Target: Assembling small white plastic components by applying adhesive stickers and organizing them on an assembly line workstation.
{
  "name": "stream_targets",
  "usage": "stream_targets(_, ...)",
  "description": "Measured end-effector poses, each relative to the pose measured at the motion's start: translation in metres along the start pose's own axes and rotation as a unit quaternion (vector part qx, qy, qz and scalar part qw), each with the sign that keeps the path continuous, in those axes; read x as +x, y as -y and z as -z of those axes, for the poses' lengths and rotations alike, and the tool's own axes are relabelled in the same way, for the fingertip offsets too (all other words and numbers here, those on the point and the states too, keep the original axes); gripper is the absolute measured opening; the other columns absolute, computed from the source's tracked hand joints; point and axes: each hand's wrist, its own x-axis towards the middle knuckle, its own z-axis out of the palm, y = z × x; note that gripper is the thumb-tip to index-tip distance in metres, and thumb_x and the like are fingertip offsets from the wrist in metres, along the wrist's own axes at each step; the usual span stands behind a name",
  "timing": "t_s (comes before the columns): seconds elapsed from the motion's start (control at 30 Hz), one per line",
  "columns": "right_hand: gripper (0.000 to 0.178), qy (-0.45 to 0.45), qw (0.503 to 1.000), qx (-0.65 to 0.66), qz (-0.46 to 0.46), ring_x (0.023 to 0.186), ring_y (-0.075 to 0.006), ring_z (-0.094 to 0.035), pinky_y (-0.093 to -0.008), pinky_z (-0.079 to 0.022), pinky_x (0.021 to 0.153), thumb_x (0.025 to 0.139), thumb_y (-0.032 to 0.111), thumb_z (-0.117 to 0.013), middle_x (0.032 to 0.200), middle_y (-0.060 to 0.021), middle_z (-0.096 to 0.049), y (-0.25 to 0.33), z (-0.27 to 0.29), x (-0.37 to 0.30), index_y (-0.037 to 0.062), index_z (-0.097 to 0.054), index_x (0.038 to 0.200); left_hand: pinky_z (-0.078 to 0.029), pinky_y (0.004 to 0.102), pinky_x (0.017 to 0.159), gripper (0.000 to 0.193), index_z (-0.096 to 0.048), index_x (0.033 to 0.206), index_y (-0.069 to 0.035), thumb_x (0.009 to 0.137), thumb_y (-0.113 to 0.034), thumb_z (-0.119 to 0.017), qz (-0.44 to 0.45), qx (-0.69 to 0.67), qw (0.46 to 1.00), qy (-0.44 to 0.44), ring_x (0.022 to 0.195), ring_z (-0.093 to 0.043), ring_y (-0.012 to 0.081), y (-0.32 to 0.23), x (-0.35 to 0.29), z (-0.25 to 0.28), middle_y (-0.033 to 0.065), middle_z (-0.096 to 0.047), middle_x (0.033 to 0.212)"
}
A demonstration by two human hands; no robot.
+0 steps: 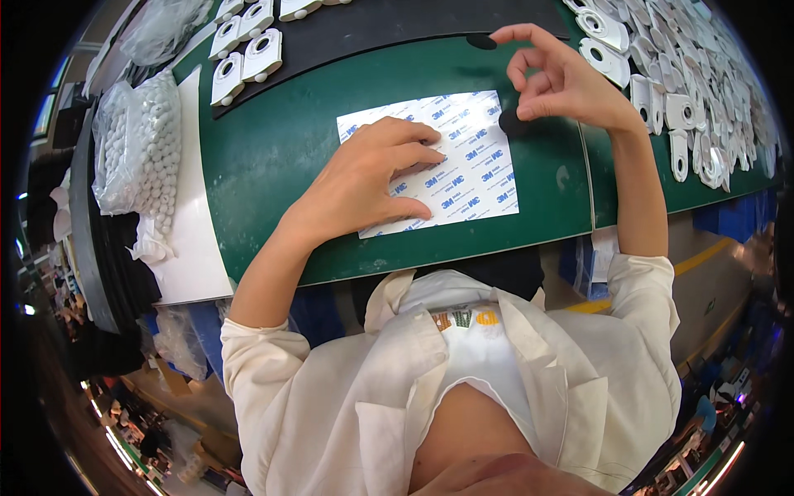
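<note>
A white sheet (475, 124) with blue print lies flat on the green tabletop. My left hand (376, 174) rests on its left part, fingers and thumb spread, pressing nothing else. Past the sheet's right edge hovers my right hand (571, 83), its index finger stretched out and the other fingers curled, thumb apart. At that index fingertip is a small black disc (480, 41); whether it sticks to the finger or lies on the table, I cannot tell. Another black round piece (510, 125) sits at the sheet's right edge, just beside my right thumb.
Several white plastic parts (263, 54) with round holes stand on a black mat (372, 31) at the far side. A large pile of similar white parts (711, 140) covers the right. At left lies a clear bag of white balls (155, 140). The table's near edge runs before my body.
</note>
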Motion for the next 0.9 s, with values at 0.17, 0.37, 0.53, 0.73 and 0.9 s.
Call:
stream_targets(0.17,0.053,-0.049,0.987,0.153,0.017,0.071,-0.008,-0.056,-0.018,-0.046,0.064,0.082,0.0,-0.062,0.083,-0.0035,-0.054,0.006,-0.001,-0.001,0.0035,-0.035,0.128,-0.04,0.037,0.091,0.045,-0.064,0.099,-0.005,0.059,-0.018,-0.079,-0.008,0.015,1.0,0.018,0.107,-0.051,0.0273,-0.01,-0.007,0.0,0.0089,-0.059,0.112)
stream_targets(0.37,0.058,-0.135,0.988,0.046,0.065,0.08,-0.0055,-0.052,-0.0178,-0.043,0.073,0.082,0.002,-0.06,0.095,-0.0022,-0.049,-0.01,-0.035,-0.025,0.0055,-0.034,0.133,-0.044,0.0343,0.085,0.036,-0.065,0.093,-0.004,0.062,-0.014,-0.078,-0.009,0.003,1.0,-0.022,0.102,-0.055,0.0257,-0.008,-0.023,-0.001,0.009,-0.059,0.111)
stream_targets(0.53,0.058,-0.208,0.967,0.136,0.055,0.08,-0.0059,-0.051,-0.0178,-0.041,0.069,0.083,0.0,-0.058,0.098,-0.004,-0.05,-0.02,-0.065,-0.037,0.0045,-0.032,0.134,-0.046,0.0243,0.071,0.013,-0.064,0.087,-0.003,0.077,-0.01,-0.068,0.111,-0.115,0.934,-0.321,0.078,-0.06,0.0123,0.027,-0.026,0.017,0.0046,-0.065,0.085)
stream_targets(0.73,0.061,-0.203,0.968,0.124,0.083,0.076,-0.0062,-0.052,-0.0175,-0.041,0.064,0.082,-0.001,-0.06,0.1,-0.0051,-0.049,-0.025,-0.066,-0.035,0.0039,-0.03,0.135,-0.047,0.0238,0.065,0.005,-0.064,0.083,-0.003,0.079,-0.005,-0.062,0.037,-0.007,0.92,-0.389,0.072,-0.061,0.0147,0.022,-0.027,0.012,0.0063,-0.066,0.081)
stream_targets(0.9,0.065,-0.206,0.969,0.117,0.071,0.074,-0.0064,-0.054,-0.0162,-0.041,0.061,0.08,-0.002,-0.061,0.101,-0.0063,-0.049,-0.02,-0.068,-0.038,0.0039,-0.029,0.136,-0.052,0.0321,0.07,0.016,-0.065,0.089,-0.004,0.073,-0.004,-0.065,-0.249,0.065,0.958,-0.13,0.081,-0.065,0.0246,0.003,-0.028,-0.02,0.0104,-0.066,0.093)
